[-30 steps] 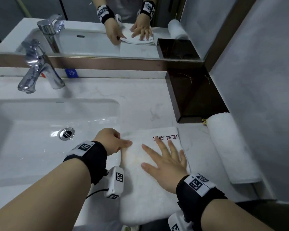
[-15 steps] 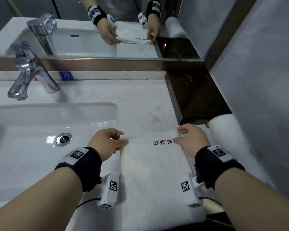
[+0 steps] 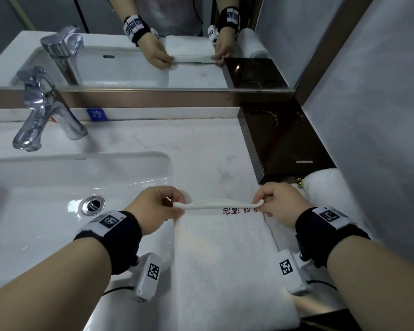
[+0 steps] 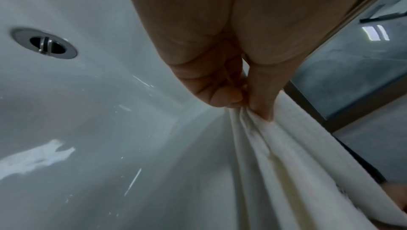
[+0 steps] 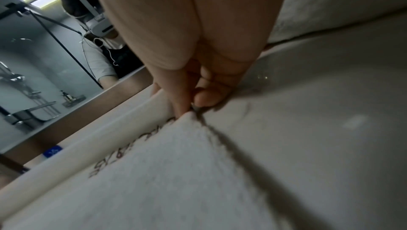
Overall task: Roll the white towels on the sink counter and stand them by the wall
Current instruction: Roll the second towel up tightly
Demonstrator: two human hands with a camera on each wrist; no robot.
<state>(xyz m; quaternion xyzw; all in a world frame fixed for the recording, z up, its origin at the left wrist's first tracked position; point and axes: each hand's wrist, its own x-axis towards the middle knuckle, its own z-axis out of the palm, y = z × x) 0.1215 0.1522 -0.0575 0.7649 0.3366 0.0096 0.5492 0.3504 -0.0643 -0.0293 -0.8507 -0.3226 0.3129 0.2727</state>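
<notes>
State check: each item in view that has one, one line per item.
flat towel: folded, lying on the counter, far edge lifted off it.
left hand: pinches the towel's far left corner.
right hand: pinches the far right corner.
rolled towel: already rolled, lying by the right wall, not standing.
faucet: no water running.
sink drain: looks open.

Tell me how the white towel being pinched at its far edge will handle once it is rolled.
The towel is likely floppy: its lifted edge sags between the left hand and right hand. It probably bunches easily, judging by the pleats at the left pinch. Once rolled, it may roll sideways.
</notes>
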